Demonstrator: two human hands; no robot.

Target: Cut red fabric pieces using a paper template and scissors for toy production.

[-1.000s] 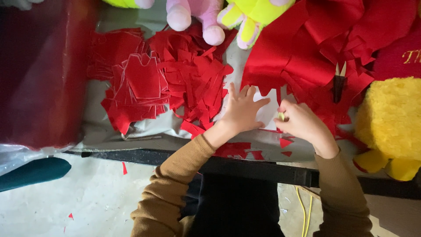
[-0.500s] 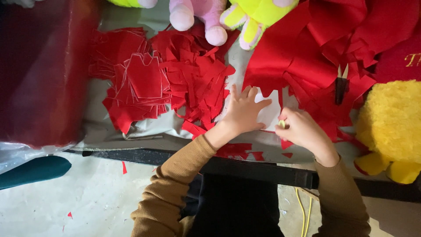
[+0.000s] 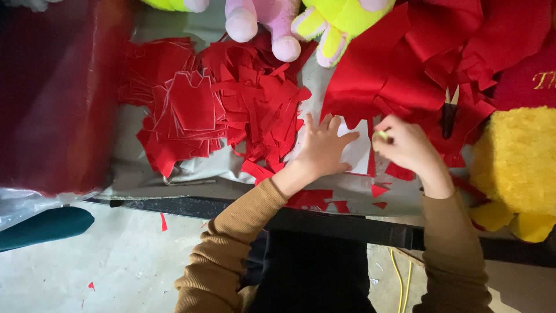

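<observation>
In the head view, the person sits at the near edge of the table (image 3: pixel 174 174), which is covered with a grey sheet, and both hands work close together at the middle of that edge. The left hand (image 3: pixel 322 152) lies flat with the fingers spread and released, pressing on a white paper template (image 3: pixel 356 152); it holds nothing, and the open palm seems there to keep the template from sliding on the cloth below. The right hand (image 3: pixel 408 148) is just beside the template's right side, its fingers pinched on a small pale yellow piece (image 3: pixel 380 135), perhaps chalk, though it is too small to tell for certain. The pinch brings the tip close to the template's edge, as for following its outline. The template rests on the near border of a large red cloth (image 3: pixel 405 64) that spreads toward the far right corner. A small pair of dark snips (image 3: pixel 449 113) lies on this cloth just beyond the right hand, within easy reach. To the left, toward the middle of the table, a neat stack of cut red shapes (image 3: pixel 188 104) sits beside a loose heap of red scraps (image 3: pixel 260 104), so finished pieces stay apart from waste. Plush toys line the far edge, pink (image 3: pixel 263 20) and yellow-green (image 3: pixel 336 20), and a yellow plush toy (image 3: pixel 515 168) is at the right edge.
</observation>
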